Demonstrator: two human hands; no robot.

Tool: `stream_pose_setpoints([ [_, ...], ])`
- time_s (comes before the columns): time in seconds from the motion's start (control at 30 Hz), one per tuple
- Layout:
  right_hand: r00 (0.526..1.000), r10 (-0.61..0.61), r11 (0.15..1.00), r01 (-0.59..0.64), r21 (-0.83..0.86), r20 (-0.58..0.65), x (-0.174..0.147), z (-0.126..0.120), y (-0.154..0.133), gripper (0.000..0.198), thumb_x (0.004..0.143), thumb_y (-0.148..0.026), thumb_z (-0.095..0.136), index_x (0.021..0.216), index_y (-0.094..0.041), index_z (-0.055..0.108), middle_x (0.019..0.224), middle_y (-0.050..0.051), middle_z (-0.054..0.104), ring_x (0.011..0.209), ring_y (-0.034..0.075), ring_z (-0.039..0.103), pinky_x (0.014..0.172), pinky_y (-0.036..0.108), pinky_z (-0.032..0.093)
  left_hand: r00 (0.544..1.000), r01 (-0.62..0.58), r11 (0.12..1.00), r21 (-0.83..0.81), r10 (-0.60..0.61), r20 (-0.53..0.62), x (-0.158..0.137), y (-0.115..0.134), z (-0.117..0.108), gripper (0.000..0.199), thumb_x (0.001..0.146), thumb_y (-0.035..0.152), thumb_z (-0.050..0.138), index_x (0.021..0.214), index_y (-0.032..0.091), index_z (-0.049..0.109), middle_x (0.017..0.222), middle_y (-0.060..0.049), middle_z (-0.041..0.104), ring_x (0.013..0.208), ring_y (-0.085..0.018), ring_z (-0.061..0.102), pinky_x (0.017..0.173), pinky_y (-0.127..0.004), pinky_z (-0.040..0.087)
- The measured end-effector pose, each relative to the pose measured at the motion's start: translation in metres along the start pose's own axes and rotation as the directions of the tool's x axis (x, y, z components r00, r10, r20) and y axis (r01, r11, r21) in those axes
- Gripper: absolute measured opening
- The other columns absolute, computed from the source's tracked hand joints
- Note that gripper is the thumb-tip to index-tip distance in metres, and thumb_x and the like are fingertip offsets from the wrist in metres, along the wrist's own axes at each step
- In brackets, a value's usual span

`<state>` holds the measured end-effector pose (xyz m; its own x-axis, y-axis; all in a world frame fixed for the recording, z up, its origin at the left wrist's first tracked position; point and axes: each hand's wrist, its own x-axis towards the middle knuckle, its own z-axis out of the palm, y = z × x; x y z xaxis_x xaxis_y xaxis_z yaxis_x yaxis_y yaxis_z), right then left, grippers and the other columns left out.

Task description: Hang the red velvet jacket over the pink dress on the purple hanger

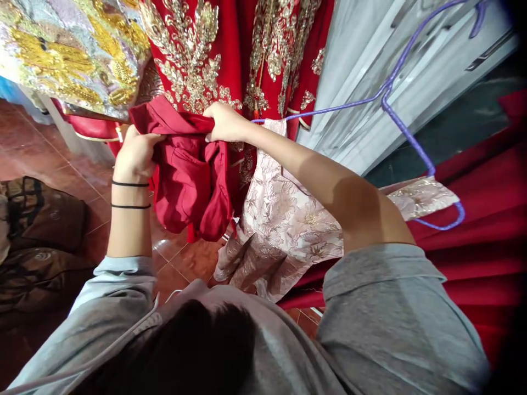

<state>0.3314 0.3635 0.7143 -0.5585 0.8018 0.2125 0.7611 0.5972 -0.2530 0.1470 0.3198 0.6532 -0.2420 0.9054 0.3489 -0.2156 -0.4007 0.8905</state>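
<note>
Plain red cloth (181, 192), purple hanger (386, 92), pale pink floral garment (294, 219)

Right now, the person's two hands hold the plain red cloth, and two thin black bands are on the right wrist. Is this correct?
Not fully: the head view shows the two thin black bands on the left wrist. The left hand and right hand do hold the plain red cloth.
</note>
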Motion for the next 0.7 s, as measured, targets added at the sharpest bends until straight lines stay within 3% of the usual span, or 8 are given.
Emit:
stream_pose_setpoints([
  [0.07, 1.000, -0.028, 0.996, 0.028, 0.082, 0.004, 0.008, -0.003, 0.005, 0.018, 0.072, -0.013, 0.071, 0.068, -0.013, 0.054, 0.070, -0.005, 0.058, 0.075, 0.007, 0.056, 0.079, 0.024, 0.047, 0.983, 0.178, 0.972, -0.152, -0.182, -0.014, 0.004, -0.005, 0.008, 0.024, 0.069, -0.004, 0.049, 0.088, 0.009, 0.059, 0.072, 0.000, 0.067, 0.096, -0.021, 0.067, 0.109, -0.053, 0.045],
  [0.13, 0.992, -0.090, 0.986, 0.076, 0.146, 0.092, 0.019, -0.012, 0.014, 0.015, 0.072, -0.014, 0.072, 0.069, -0.013, 0.058, 0.069, -0.004, 0.059, 0.070, 0.009, 0.055, 0.077, 0.027, 0.048, 0.974, 0.218, 0.958, -0.185, -0.224, -0.015, 0.003, -0.008, 0.022, 0.025, 0.070, -0.002, 0.048, 0.089, 0.009, 0.059, 0.071, 0.000, 0.066, 0.090, -0.019, 0.068, 0.106, -0.050, 0.049],
  [0.23, 0.954, -0.154, 0.986, 0.130, 0.109, 0.256, 0.037, -0.029, 0.036, 0.018, 0.064, -0.014, 0.081, 0.068, -0.014, 0.063, 0.066, -0.004, 0.061, 0.072, 0.012, 0.057, 0.081, 0.031, 0.050, 0.994, 0.075, 0.980, -0.185, -0.088, -0.062, -0.003, -0.019, 0.047, 0.025, 0.069, 0.000, 0.058, 0.090, 0.013, 0.058, 0.080, 0.003, 0.068, 0.086, -0.015, 0.066, 0.100, -0.039, 0.053],
  [0.33, 0.946, -0.105, 0.994, 0.095, 0.046, 0.307, 0.045, -0.040, 0.062, 0.021, 0.060, -0.015, 0.085, 0.067, -0.013, 0.066, 0.064, -0.003, 0.060, 0.077, 0.015, 0.060, 0.084, 0.035, 0.052, 0.993, -0.066, 0.998, -0.019, 0.064, -0.098, -0.002, -0.038, 0.069, 0.022, 0.069, 0.015, 0.073, 0.081, 0.018, 0.055, 0.085, 0.001, 0.067, 0.091, -0.017, 0.063, 0.093, -0.034, 0.053],
  [0.5, 0.946, 0.124, 0.963, -0.187, 0.195, 0.298, 0.022, -0.035, 0.079, 0.017, 0.069, -0.012, 0.080, 0.071, -0.007, 0.064, 0.071, 0.001, 0.062, 0.087, 0.019, 0.066, 0.079, 0.037, 0.056, 0.987, -0.143, 0.961, 0.237, 0.156, -0.038, 0.007, -0.069, 0.081, 0.045, 0.078, 0.053, 0.072, 0.086, 0.012, 0.054, 0.093, -0.004, 0.063, 0.119, -0.024, 0.051, 0.090, -0.038, 0.041],
  [0.6, 0.917, 0.278, 0.904, -0.350, 0.244, 0.286, 0.009, -0.026, 0.073, 0.013, 0.075, -0.007, 0.074, 0.070, -0.005, 0.061, 0.077, 0.003, 0.065, 0.090, 0.019, 0.068, 0.077, 0.037, 0.058, 0.986, -0.139, 0.962, 0.237, 0.157, -0.060, 0.012, -0.079, 0.080, 0.049, 0.072, 0.055, 0.076, 0.087, 0.014, 0.055, 0.095, -0.004, 0.064, 0.119, -0.025, 0.052, 0.088, -0.037, 0.043],
  [0.63, 0.912, 0.329, 0.891, -0.385, 0.242, 0.244, 0.007, -0.022, 0.071, 0.014, 0.076, -0.007, 0.072, 0.068, -0.005, 0.060, 0.076, 0.003, 0.065, 0.089, 0.018, 0.068, 0.077, 0.036, 0.058, 0.985, -0.142, 0.965, 0.222, 0.160, -0.064, 0.014, -0.082, 0.080, 0.049, 0.070, 0.053, 0.077, 0.088, 0.014, 0.055, 0.095, -0.004, 0.064, 0.117, -0.025, 0.054, 0.088, -0.037, 0.044],
  [0.7, 0.914, 0.405, 0.889, -0.393, 0.236, -0.005, 0.006, -0.017, 0.068, 0.019, 0.077, -0.006, 0.070, 0.062, -0.006, 0.059, 0.069, 0.001, 0.063, 0.085, 0.016, 0.068, 0.075, 0.032, 0.058, 0.984, -0.164, 0.967, 0.195, 0.174, -0.033, 0.016, -0.086, 0.083, 0.046, 0.071, 0.047, 0.077, 0.093, 0.012, 0.056, 0.096, -0.003, 0.064, 0.112, -0.023, 0.057, 0.090, -0.037, 0.045],
])
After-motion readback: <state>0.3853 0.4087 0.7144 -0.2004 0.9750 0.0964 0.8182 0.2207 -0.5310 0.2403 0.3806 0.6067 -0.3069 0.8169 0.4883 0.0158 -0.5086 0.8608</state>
